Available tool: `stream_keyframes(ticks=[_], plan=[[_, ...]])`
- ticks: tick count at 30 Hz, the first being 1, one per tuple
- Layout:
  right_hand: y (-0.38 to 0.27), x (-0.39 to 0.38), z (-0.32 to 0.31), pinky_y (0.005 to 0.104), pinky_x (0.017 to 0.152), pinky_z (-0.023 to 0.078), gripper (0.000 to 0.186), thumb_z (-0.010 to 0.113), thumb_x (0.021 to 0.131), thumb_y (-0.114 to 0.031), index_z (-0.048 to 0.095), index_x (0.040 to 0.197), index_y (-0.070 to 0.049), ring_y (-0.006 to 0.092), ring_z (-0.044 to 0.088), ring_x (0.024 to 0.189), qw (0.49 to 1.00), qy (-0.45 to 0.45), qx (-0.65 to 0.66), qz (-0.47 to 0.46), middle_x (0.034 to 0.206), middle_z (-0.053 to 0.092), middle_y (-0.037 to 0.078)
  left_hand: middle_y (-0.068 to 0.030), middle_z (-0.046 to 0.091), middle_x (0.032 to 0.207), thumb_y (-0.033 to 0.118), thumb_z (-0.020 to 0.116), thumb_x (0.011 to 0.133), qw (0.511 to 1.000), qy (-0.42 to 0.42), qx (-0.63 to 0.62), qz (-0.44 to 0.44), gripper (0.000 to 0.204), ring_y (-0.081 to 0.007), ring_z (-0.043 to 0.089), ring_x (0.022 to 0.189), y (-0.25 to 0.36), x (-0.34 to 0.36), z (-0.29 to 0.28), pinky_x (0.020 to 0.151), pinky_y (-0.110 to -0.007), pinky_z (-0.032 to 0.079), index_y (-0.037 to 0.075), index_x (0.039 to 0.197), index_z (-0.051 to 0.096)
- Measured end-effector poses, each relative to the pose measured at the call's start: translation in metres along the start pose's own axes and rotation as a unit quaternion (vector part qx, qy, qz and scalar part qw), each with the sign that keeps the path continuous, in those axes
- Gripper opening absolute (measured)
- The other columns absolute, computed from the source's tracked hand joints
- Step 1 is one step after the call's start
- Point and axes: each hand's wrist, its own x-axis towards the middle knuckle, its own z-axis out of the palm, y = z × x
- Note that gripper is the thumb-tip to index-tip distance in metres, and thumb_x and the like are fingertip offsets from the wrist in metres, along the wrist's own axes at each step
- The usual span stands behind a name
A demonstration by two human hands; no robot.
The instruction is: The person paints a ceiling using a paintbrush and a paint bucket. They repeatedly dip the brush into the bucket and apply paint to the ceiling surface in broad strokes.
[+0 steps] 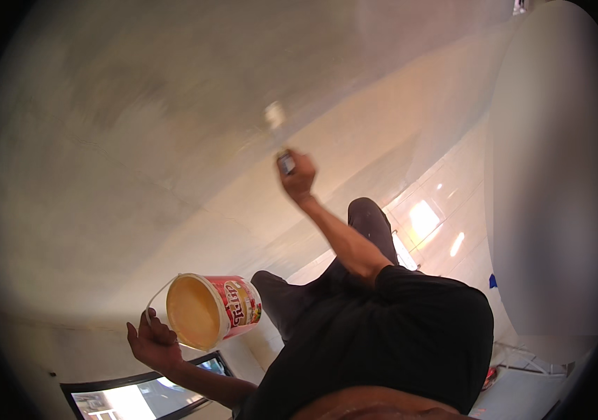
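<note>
My left hand (155,343) is at the lower left, with its fingers curled at the thin pale wire handle (150,302) of a round plastic bucket (243,304). The bucket is white with a red printed label. Its mouth faces me and looks cream-yellow inside; how full it is I cannot tell. Farther up, near the middle, my right hand (297,175) is closed around the dark grip of a small hand tool (274,115). The tool's pale head is smeared by motion, so its exact kind is unclear. It is in front of a broad plastered wall (194,161); whether it touches is not visible.
My dark-trousered legs (369,224) are between the bucket and the sunlit tiled floor (446,210). A dark-framed glass pane (138,395) lies at the lower left. At the right are a small blue object (493,281), a thin metal frame (523,360) and a large blurred grey area.
</note>
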Motion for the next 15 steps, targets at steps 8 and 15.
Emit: stream_keyframes(ticks=[8, 15], plan=[[-0.102, -0.051, 0.026, 0.0423, 0.063, 0.049, 0.018, 0.07, 0.078, -0.015, 0.07, 0.094, -0.008, 0.03, 0.061, 0.063, 0.924, -0.314, 0.218, 0.009, 0.067, 0.064, 0.01, 0.0026, 0.049, 0.058, 0.054, 0.048, 0.093, 0.999, 0.039, 0.036, 0.012, 0.059, -0.003, 0.025, 0.037, 0.005, 0.002, 0.011, 0.032, -0.017, 0.023, -0.003, 0.101, 0.056], [-0.122, 0.035, -0.036, 0.0286, 0.057, 0.05, 0.017, 0.074, 0.079, -0.014, 0.073, 0.092, -0.003, 0.0144, 0.064, 0.061, 0.887, -0.32, 0.294, 0.156, 0.071, 0.069, 0.009, -0.0022, 0.061, 0.073, 0.053, 0.047, 0.094, 0.999, -0.01, 0.048, -0.003, 0.058, -0.0055, 0.045, 0.042, 0.009, 0.014, -0.002, 0.033, -0.017, 0.034, -0.003, 0.105, 0.057]])
